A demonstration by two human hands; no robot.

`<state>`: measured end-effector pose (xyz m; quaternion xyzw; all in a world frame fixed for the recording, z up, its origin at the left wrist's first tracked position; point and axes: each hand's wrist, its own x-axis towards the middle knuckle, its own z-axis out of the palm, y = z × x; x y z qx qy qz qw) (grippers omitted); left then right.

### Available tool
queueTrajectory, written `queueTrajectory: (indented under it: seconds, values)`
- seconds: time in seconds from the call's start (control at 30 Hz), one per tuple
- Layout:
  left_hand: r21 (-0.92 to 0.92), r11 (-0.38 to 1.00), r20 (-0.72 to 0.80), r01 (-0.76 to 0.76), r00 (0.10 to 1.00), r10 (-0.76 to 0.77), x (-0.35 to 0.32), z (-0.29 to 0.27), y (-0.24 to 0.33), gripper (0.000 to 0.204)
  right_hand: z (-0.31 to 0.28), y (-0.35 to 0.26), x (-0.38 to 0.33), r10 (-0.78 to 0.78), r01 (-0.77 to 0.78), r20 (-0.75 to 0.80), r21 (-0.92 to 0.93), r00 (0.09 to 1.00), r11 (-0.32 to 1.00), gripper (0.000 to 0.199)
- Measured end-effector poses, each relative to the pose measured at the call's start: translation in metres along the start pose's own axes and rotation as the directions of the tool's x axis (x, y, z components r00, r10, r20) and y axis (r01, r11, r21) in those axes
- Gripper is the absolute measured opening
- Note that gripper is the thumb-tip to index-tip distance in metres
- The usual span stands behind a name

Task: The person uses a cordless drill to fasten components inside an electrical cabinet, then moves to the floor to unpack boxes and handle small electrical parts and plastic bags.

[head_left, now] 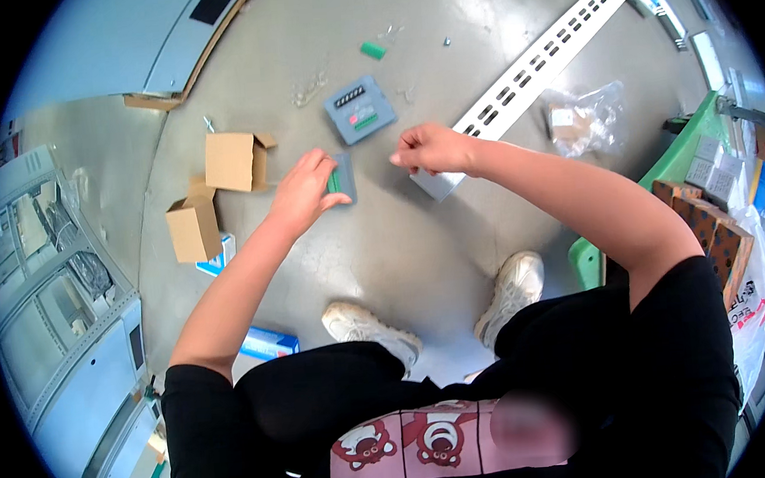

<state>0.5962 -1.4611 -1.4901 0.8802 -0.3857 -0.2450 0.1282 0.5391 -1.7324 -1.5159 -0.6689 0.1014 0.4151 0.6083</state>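
Observation:
My left hand (305, 191) has its fingertips and thumb at opposite ends of a small grey electronic module (348, 180) with a green terminal strip. It appears to grip the module by those ends. To the right, my right hand (434, 148) is closed in a pinch above the near end of a white slotted metal strip (521, 77). Whatever it pinches, if anything, is too small to make out. Just beyond the hands, a larger blue-grey module (360, 111) with black and green terminals lies on the floor, touched by neither.
Two open cardboard boxes (233, 160) stand at the left, near a blue-and-white box (269, 342). A green connector (373, 50) and plastic scraps lie farther off. A clear bag (587, 121) is at the right, beside a green stool (587, 263). Metal cabinets (82, 345) line the left side.

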Motion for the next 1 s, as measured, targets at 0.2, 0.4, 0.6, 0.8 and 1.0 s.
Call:
queueTrajectory:
  seconds: [0.2,0.4,0.6,0.8,1.0]
  values:
    - [0.081,0.997,-0.246,0.01,0.969,0.011,0.068,-0.007,0.012,0.089,-0.054,0.016,-0.038,0.061,-0.064,-0.168,-0.013,0.984,0.998,0.011]
    - [0.162,0.972,-0.076,0.167,0.985,-0.156,0.117,0.007,0.025,0.107,-0.063,0.031,-0.012,0.009,0.002,-0.212,0.05,0.977,0.999,0.022]
    - [-0.807,0.485,0.261,0.338,0.94,-0.221,0.115,0.0,0.01,0.092,-0.068,0.03,0.009,-0.007,0.021,-0.229,0.057,0.973,0.998,0.012]
    - [-0.819,-0.488,0.369,0.303,0.929,-0.042,0.102,0.013,0.008,0.061,-0.051,0.005,0.024,-0.029,0.082,-0.215,0.244,0.976,0.966,0.024]
    - [-0.718,-0.655,0.33,0.234,0.944,-0.024,0.094,0.003,0.003,0.065,-0.059,-0.008,0.039,-0.081,0.117,-0.18,0.197,0.98,0.974,0.04]
